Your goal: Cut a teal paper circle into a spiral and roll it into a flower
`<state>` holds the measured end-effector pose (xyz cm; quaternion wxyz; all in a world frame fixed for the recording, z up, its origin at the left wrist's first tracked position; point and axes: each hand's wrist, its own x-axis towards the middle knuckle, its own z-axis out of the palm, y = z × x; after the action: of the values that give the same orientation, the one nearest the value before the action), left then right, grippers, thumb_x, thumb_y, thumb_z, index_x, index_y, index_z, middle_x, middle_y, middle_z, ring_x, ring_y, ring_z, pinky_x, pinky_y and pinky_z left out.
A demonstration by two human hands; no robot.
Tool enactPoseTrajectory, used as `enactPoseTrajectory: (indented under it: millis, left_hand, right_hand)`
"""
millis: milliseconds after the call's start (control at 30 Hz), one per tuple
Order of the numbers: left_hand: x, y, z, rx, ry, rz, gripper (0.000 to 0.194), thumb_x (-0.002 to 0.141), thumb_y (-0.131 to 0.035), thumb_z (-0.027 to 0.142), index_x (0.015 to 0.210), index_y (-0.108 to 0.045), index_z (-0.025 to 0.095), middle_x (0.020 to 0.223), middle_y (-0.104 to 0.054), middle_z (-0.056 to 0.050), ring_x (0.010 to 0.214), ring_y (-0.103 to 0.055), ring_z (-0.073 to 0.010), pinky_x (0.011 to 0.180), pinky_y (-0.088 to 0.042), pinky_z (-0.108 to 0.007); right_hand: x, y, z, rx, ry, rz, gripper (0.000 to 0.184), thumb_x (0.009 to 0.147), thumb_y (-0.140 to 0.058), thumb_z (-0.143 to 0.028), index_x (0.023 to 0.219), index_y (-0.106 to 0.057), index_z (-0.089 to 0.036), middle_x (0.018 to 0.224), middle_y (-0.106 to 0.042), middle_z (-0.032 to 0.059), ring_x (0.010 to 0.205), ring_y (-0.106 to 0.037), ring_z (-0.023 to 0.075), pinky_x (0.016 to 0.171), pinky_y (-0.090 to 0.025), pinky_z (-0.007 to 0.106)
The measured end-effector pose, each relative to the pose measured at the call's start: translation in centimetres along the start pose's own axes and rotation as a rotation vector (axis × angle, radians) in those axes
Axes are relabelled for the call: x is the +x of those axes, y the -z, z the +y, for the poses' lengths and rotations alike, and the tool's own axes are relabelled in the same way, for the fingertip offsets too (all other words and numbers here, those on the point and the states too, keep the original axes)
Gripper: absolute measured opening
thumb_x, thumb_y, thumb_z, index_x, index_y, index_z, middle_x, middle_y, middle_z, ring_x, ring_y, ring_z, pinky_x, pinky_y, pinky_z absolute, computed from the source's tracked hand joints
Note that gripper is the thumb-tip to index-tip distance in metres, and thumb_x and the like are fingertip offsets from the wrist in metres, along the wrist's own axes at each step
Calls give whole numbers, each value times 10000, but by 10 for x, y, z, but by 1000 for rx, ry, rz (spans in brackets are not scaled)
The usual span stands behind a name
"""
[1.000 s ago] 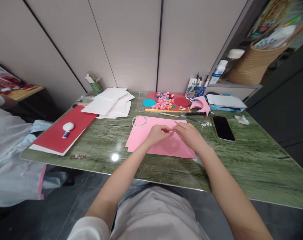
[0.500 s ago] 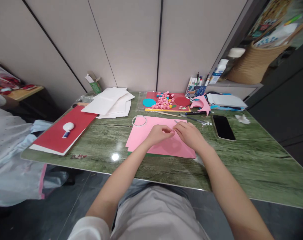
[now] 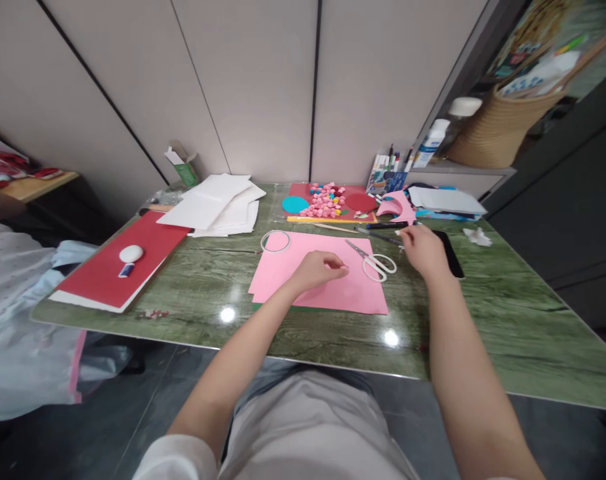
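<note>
In the head view, the left hand (image 3: 319, 269) has thumb and forefinger closed on a small pink piece (image 3: 345, 268), above the right half of the pink paper (image 3: 283, 280). It is a fingertip grip, I think because the piece is too little for a whole palm. The right hand (image 3: 425, 252) is bent over the pens (image 3: 383, 236) and partly covers the smartphone (image 3: 454, 259), toward the back edge of the tabletop (image 3: 523, 327); whether its fingers grasp something, I cannot tell. The scissors (image 3: 367, 255) lie at the paper's right edge, handles toward the right hand (probably for an easy pick-up). A white ring (image 3: 276, 251) rests at the paper's back left corner, perhaps only to be out of the way.
</note>
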<state>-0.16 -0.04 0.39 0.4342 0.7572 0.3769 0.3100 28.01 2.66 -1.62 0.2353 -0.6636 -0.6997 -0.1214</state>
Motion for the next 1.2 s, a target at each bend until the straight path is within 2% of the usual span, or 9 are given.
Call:
enactPoseTrajectory:
  millis: [100, 267, 500, 733, 933, 1100, 1200]
  left_hand:
    - [0, 0, 1, -9, -9, 1, 215, 682, -574, 339, 747, -658, 152, 764, -660, -34, 712, -575, -126, 697, -418, -249]
    - [-1, 1, 1, -12, -10, 8, 222, 685, -570, 343, 752, -658, 151, 773, -660, -38, 713, -574, -129, 694, -420, -250]
    - [1, 0, -4, -14, -30, 13, 232, 685, -568, 361, 752, -657, 157, 766, -656, -34, 712, -572, -128, 702, -419, -257]
    - [1, -1, -3, -17, -29, 27, 252, 688, -561, 382, 745, -654, 154, 765, -655, -34, 708, -569, -129, 685, -418, -250]
    - [0, 0, -2, -19, -15, 31, 248, 685, -563, 377, 745, -653, 154, 770, -657, -34, 718, -573, -130, 694, -420, -248]
    - [1, 0, -3, -24, -17, 32, 251, 681, -569, 380, 744, -652, 152, 766, -657, -33, 716, -572, -129, 696, -422, -245]
    - [1, -1, -3, -32, -19, 35, 248, 678, -573, 376, 740, -652, 149, 763, -657, -34, 710, -571, -127, 697, -423, -247]
  right_hand:
    - [-3, -12, 28, -108, -168, -56, 251, 815, -402, -256, 857, -621, -141, 856, -591, 113, 775, -522, 212, 663, -365, 303]
    - [-7, -18, 32, -174, -282, -134, 281, 800, -411, -313, 827, -647, -162, 867, -580, 113, 807, -495, 224, 634, -351, 310]
    - [-8, -14, 32, -175, -326, -168, 221, 763, -458, -274, 856, -647, -208, 904, -582, 96, 836, -494, 233, 633, -352, 324]
    - [-7, -14, 30, -146, -398, -209, 283, 817, -380, -258, 977, -605, -197, 910, -620, 119, 854, -521, 246, 694, -362, 370]
    - [-5, -15, 30, -62, -441, -244, 283, 821, -377, -277, 965, -609, -203, 857, -641, 97, 840, -546, 243, 715, -356, 367]
    - [-6, -19, 35, 29, -461, -229, 262, 808, -389, -243, 960, -602, -228, 795, -657, 53, 812, -562, 224, 701, -365, 331]
    - [-4, -16, 34, 25, -429, -181, 254, 787, -407, -212, 964, -590, -216, 847, -644, 64, 814, -558, 219, 698, -373, 327]
